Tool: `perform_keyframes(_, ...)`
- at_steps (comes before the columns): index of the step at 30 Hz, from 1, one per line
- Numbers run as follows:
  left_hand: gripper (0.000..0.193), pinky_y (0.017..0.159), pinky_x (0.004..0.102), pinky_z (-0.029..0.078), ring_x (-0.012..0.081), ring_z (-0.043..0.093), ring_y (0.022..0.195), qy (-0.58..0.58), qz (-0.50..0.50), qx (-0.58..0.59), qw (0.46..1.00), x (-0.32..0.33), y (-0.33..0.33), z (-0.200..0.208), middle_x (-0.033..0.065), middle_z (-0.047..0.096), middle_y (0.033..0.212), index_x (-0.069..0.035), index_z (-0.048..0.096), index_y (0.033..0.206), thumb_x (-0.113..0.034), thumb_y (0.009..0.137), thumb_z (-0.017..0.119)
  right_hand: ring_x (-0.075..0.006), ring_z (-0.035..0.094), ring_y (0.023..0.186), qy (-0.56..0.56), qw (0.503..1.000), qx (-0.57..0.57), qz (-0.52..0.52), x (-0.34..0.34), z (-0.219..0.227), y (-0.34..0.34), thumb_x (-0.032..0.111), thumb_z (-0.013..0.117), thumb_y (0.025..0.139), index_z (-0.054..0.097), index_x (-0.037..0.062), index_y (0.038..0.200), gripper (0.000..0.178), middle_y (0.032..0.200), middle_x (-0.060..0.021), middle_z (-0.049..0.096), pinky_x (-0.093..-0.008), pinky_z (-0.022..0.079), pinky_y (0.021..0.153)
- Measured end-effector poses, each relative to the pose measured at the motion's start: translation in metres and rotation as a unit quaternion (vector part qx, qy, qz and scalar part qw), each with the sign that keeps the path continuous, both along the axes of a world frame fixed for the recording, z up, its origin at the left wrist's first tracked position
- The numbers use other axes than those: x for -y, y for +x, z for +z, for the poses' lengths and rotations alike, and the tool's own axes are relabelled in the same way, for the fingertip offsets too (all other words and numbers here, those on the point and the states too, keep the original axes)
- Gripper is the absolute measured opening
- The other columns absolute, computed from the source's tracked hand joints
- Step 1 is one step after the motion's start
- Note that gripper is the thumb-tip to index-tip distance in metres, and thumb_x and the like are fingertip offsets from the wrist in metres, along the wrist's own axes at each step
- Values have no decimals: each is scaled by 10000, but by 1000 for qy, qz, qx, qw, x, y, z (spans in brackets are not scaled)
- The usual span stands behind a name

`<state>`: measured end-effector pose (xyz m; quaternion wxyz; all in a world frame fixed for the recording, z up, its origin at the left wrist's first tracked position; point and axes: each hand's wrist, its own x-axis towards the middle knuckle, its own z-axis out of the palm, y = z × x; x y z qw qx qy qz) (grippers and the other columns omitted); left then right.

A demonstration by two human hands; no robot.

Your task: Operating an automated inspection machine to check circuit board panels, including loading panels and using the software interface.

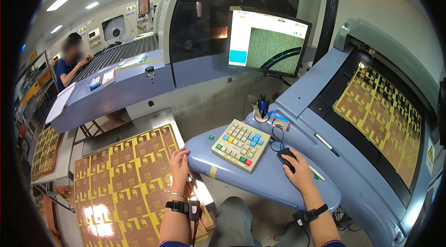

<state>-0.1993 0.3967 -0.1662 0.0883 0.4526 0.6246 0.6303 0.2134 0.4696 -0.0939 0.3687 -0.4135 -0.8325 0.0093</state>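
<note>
My right hand (pixel 299 171) rests over a black computer mouse (pixel 286 159), fingers wrapped on it, at the right part of a blue-grey console shelf (pixel 269 186). By the shelf's left corner lies my left hand (pixel 179 165), its fingers stretched forward and loosely bent, with nothing seen in them. It is beside a large copper-and-gold patterned circuit panel (pixel 127 179) on the left. Between my hands a beige keypad (pixel 240 145) with several coloured keys sits on the shelf. A monitor (pixel 269 40) beyond shows a greenish magnified picture with a dark curved band.
Another patterned panel (pixel 381 117) lies on the machine bed at right. A pen cup (pixel 261 116) and a white marker (pixel 326 144) are on the console. Far left, a person (pixel 69 63) works at a roller conveyor (pixel 123 52). Cables (pixel 344 219) hang at lower right.
</note>
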Motion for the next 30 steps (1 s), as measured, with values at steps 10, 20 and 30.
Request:
perform_keyframes(10,193,944,379,502,293,578,1147,-5,2,-8,1000,1,1,2,141,601,1205,-38,702,1038,-47,942,535,-359,574,1160,-13,1000,8,-5,1,0,1,144,735,797,687,166,1179,386,1362,-141,561,-442,494,968)
perform_keyframes(20,190,933,372,509,279,578,1146,1,-3,-7,1000,2,1,3,138,593,1208,-36,699,1039,-53,949,533,-353,574,1161,-9,1000,11,-4,-1,-1,1,143,740,790,687,169,1180,394,1368,-137,557,-439,494,969)
perform_keyframes(30,189,939,368,505,274,576,1155,-6,-5,4,1000,1,1,2,135,594,1213,-36,697,1045,-54,950,535,-355,578,1154,-11,1000,9,-3,0,0,1,147,739,792,690,166,1172,383,1366,-138,558,-439,493,969)
